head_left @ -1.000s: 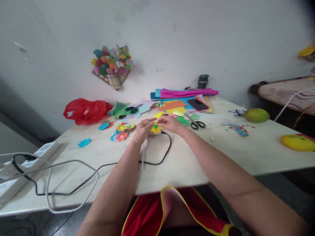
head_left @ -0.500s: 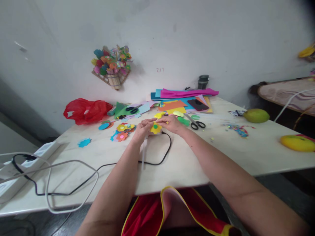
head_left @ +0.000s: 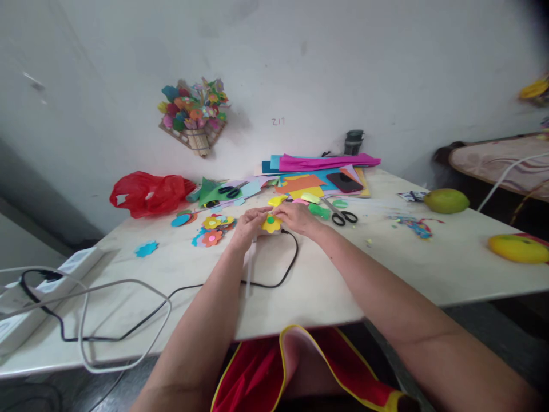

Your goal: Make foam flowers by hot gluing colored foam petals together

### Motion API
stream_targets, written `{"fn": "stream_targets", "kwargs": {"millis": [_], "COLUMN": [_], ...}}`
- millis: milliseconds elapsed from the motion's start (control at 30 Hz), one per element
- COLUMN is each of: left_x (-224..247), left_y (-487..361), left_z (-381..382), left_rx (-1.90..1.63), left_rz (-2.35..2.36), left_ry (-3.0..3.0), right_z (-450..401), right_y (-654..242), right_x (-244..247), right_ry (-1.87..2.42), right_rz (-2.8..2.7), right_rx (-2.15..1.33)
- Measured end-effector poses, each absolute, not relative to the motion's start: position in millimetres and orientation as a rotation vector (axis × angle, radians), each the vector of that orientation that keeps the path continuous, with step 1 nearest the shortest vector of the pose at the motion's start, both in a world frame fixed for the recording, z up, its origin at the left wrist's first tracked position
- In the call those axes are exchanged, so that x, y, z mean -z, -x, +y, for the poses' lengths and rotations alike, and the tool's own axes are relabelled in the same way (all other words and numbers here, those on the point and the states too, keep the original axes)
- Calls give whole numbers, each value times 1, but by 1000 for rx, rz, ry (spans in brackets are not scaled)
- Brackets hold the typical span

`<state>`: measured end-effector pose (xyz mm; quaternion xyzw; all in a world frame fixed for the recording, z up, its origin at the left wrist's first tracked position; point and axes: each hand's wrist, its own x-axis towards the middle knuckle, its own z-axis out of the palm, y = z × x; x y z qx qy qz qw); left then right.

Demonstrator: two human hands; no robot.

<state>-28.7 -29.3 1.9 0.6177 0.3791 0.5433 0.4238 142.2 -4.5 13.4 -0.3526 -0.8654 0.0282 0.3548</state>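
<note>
A yellow paper flower (head_left: 271, 224) with a green round centre sits between my two hands. My left hand (head_left: 249, 227) is closed on its left side, fingers pointing right. From the other side my right hand (head_left: 299, 218) bends its fingers down over the flower's upper right edge in a pinch. Both sets of fingertips nearly meet above the centre. Beneath the flower lies a whitish device, mostly hidden, with a black cable (head_left: 295, 260) plugged into its right end. A translucent stick (head_left: 249, 274) extends toward me from its left end.
Stacked paper flowers (head_left: 212, 237) and a blue cutout (head_left: 146, 249) lie left. Scissors (head_left: 338, 218) rest at right, another pair (head_left: 234, 190) behind. Coloured sheets (head_left: 302, 184), a phone (head_left: 344, 182), a red bag (head_left: 150, 193), mangoes (head_left: 446, 201) and a power strip (head_left: 71, 272) surround.
My right hand has shifted slightly left, and its fingers have curled down closer against the flower. My left hand stays nearly still.
</note>
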Motion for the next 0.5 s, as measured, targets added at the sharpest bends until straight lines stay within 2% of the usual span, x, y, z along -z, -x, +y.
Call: {"fn": "stream_targets", "kwargs": {"millis": [267, 500], "left_x": [-6, -1], "left_y": [27, 32], "left_z": [-31, -25], "left_rx": [-1390, -1446], "left_rz": [969, 1032], "left_ry": [-1564, -1663], "right_z": [-3, 3], "right_y": [-145, -149], "right_x": [-13, -10], "right_ry": [913, 673], "right_rz": [-2196, -2134], "right_rx": [-184, -394]}}
